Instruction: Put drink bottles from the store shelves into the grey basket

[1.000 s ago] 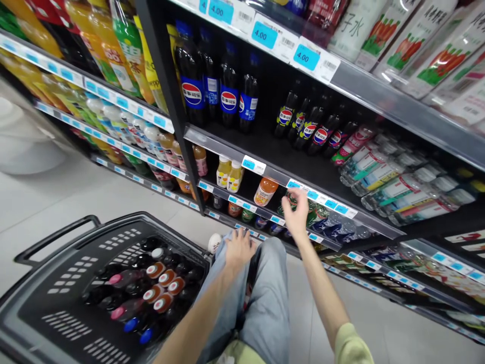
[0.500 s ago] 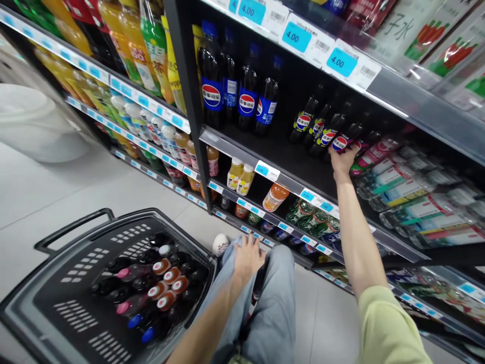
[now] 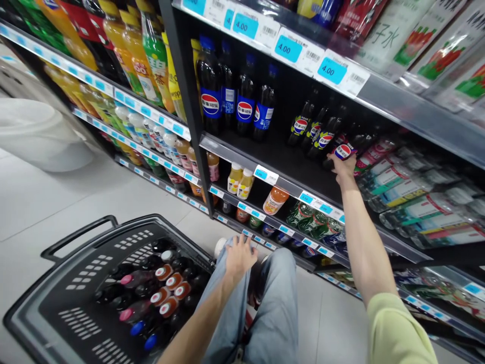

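Note:
My right hand (image 3: 344, 168) reaches into the shelf and is closed around the lower part of a dark cola bottle (image 3: 344, 150) with a red, white and blue round logo. Its far side and some of my fingers are hidden. Just left of it stand several cola bottles with lime-patterned labels (image 3: 324, 140); a bottle with a pink label (image 3: 373, 151) is to its right. My left hand (image 3: 241, 257) lies on my jeans at the knee, fingers spread, holding nothing.
A black shopping basket (image 3: 81, 273) with several bottles in it stands on the floor at left. Blue-label cola bottles (image 3: 245, 108) stand left on the same shelf, clear bottles (image 3: 413, 187) at right. The price-tag rail (image 3: 322, 65) of the upper shelf overhangs my reach.
The cola bottle in my right hand has come slightly forward from its row, showing another bottle behind it. My left hand stays on the knee. The view has shifted a little.

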Available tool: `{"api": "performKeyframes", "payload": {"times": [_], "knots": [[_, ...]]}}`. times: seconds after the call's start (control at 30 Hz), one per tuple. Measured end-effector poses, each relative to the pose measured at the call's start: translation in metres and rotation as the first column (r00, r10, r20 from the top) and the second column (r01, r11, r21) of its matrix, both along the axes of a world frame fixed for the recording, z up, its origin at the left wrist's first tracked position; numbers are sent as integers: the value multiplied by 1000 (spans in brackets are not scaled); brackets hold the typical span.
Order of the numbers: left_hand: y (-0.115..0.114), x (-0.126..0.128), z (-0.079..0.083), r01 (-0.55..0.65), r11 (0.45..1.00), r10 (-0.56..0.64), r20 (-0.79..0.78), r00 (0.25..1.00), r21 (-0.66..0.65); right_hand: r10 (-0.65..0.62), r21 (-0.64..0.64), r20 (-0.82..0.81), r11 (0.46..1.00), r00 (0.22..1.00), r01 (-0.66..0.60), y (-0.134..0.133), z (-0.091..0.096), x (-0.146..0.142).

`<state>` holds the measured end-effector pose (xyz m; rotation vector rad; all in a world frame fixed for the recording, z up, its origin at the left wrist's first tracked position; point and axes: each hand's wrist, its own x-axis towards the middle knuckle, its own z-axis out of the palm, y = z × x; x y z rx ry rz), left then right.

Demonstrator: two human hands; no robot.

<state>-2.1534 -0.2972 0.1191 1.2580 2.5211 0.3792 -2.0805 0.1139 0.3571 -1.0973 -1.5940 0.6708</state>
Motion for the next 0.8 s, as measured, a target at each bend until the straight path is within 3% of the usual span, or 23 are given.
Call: {"api": "performKeyframes", "payload": {"times": [0.1, 0.3, 0.5, 0.6, 0.7, 0.8], "knots": [[0, -1, 3, -2, 1000, 2, -4, 1000, 3, 41, -138, -160, 988, 986, -63, -27, 4, 12], [0, -1, 2, 5, 1000, -5, -14, 1000, 21, 151, -143, -249, 971, 957, -190, -79, 16, 45], [0, -4, -1, -5, 999, 6, -41, 999, 38, 330, -206, -363, 884, 872, -420, -147, 24, 73], [-1, -4, 0, -2, 1000, 3, -46, 999, 27, 353, -217, -429, 853, 831, -474, -180, 15, 78], [-1, -4, 2, 1, 1000, -1, -35, 999, 7, 335, -230, -499, 838, 799, -495, -212, -6, 80], [-1, -5, 3, 8, 1000, -8, -30, 1000, -1, 411, -307, -511, 733, 755, -607, -245, -39, 84]]}}
